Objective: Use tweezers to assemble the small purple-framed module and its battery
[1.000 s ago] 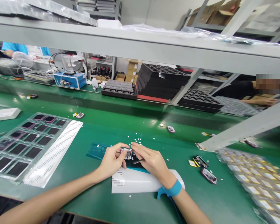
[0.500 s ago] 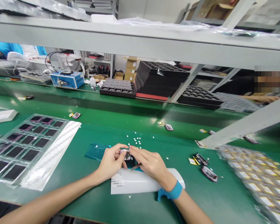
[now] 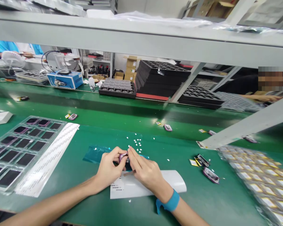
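My left hand (image 3: 109, 168) pinches a small pink-rimmed device housing (image 3: 123, 156) between thumb and fingers and holds it tilted above the bench. Against its right side, the fingertips of my right hand (image 3: 145, 171) press close together. A thin, flat tool, perhaps tweezers (image 3: 129, 173), sticks out from under my right palm; its tip is hidden. Beneath both hands lie a white backing sheet (image 3: 153, 182) and a teal film (image 3: 94, 153). Several tiny white stickers (image 3: 138, 144) are scattered on the green bench just beyond my fingers.
To the left lies a clear tray of dark screens (image 3: 25, 142), beside a printed white strip (image 3: 49, 157). Housings with yellow batteries (image 3: 211, 174) sit at right, near a tray of batteries (image 3: 259, 175). A slanted grey post (image 3: 245, 122) crosses the right side. Co-workers sit across the bench.
The housing has turned in my left hand, so its pink edge shows more and its inside less. My right hand has shifted slightly left and down with the thin tool.
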A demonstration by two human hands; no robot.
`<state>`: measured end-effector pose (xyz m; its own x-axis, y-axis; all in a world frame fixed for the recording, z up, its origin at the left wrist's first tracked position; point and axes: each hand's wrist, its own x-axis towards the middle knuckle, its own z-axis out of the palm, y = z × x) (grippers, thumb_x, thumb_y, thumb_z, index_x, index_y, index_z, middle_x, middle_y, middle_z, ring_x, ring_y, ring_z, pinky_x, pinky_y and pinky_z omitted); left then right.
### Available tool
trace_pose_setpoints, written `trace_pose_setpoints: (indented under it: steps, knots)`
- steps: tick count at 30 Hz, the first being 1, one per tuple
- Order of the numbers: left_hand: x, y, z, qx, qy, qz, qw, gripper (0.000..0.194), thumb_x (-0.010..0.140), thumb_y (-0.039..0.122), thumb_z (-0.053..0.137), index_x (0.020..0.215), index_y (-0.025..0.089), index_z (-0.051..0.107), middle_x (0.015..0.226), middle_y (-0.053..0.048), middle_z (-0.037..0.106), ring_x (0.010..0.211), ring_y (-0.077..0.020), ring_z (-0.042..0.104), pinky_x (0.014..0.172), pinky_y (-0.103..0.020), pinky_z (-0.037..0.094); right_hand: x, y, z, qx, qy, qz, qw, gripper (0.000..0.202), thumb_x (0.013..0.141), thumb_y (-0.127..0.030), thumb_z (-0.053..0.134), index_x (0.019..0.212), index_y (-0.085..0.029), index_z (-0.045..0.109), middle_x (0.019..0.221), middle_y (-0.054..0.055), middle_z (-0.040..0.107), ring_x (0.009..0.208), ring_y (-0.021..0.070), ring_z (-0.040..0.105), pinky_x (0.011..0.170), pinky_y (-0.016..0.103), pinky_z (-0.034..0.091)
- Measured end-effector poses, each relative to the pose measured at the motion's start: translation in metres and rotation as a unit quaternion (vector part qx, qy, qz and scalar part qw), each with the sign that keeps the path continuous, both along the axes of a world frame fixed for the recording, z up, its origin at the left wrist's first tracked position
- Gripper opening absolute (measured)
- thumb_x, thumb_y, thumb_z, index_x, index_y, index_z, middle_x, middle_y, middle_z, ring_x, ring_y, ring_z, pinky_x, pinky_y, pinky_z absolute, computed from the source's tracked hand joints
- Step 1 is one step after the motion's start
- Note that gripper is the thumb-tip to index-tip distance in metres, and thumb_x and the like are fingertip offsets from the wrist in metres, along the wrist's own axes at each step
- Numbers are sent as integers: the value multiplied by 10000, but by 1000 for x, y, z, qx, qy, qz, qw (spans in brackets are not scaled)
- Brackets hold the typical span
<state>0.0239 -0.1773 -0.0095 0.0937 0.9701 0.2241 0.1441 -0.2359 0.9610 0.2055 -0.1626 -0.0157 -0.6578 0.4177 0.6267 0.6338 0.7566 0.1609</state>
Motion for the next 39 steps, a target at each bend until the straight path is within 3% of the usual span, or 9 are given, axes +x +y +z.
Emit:
trace_pose_setpoints:
  steps: [3, 5, 10, 16, 22, 26, 31, 35, 39]
  knots:
    - [-1, 0, 0, 8, 13, -3, 1000, 78, 914, 247, 593, 880, 178, 603, 597, 24, 660, 473, -147, 694, 477, -200, 534, -2, 0, -2, -73, 88, 14, 993, 442, 946, -30, 418, 1306, -78, 669, 1198, 185, 749, 976, 226, 780, 721, 273, 659]
    - [-1, 0, 1, 16, 23, -7, 1000, 70, 911, 235, 583, 884, 176, 609, 599, 20, 663, 478, -148, 697, 469, -195, 523, -4, 1, -2, -167, 189, 28, 967, 332, 999, -151, 494, 1243, -150, 720, 1101, 138, 788, 933, 231, 788, 755, 296, 662]
    - [-1, 0, 3, 25, 28, -35, 999, 74, 913, 228, 584, 905, 173, 634, 592, 11, 684, 513, -150, 710, 533, -207, 550, -8, 3, 3, -303, 293, 8, 907, 224, 1020, -325, 588, 989, -193, 766, 722, 30, 777, 511, 138, 687, 529, 209, 577]
    - [-1, 3, 1, -15, -14, -48, 999, 83, 893, 254, 639, 880, 173, 626, 610, -7, 713, 526, -151, 718, 553, -214, 550, -10, 3, 7, -447, 355, 24, 821, 247, 988, -378, 612, 950, -169, 738, 794, 58, 795, 647, 185, 753, 581, 230, 587]
    - [1, 4, 1, -108, -100, -64, 987, 191, 848, 317, 715, 872, 177, 587, 633, -9, 721, 485, -152, 701, 487, -210, 522, -5, 5, 8, -398, 329, 7, 856, 343, 1022, -345, 526, 869, -155, 767, 589, 5, 696, 442, 109, 600, 445, 183, 466]
    - [0, 3, 1, -100, -96, -59, 989, 197, 843, 312, 731, 884, 171, 599, 634, -2, 714, 491, -143, 698, 501, -208, 526, -7, 5, 6, -359, 322, 9, 876, 240, 984, -350, 624, 959, -171, 781, 660, 18, 748, 463, 129, 637, 441, 199, 498]
    - [0, 1, -2, -95, -79, -54, 991, 150, 845, 267, 710, 890, 174, 602, 633, 0, 718, 499, -144, 709, 500, -199, 522, -6, 4, 3, -304, 304, 16, 903, 231, 1008, -277, 576, 985, -211, 796, 871, 52, 812, 639, 172, 753, 605, 242, 617]
    - [1, 0, 0, -101, -85, -57, 990, 155, 835, 264, 710, 890, 176, 595, 615, 8, 706, 492, -146, 705, 492, -201, 533, -4, 4, 1, -280, 289, 18, 915, 249, 1024, -231, 548, 983, -208, 792, 852, 35, 812, 636, 163, 760, 614, 229, 625]
    - [0, 2, 2, -100, -94, -56, 989, 158, 840, 259, 707, 900, 173, 589, 622, 17, 697, 474, -134, 691, 478, -193, 527, 0, 5, 0, -234, 259, 36, 936, 218, 1032, -212, 556, 1122, -202, 754, 1008, 49, 813, 785, 162, 792, 703, 219, 640]
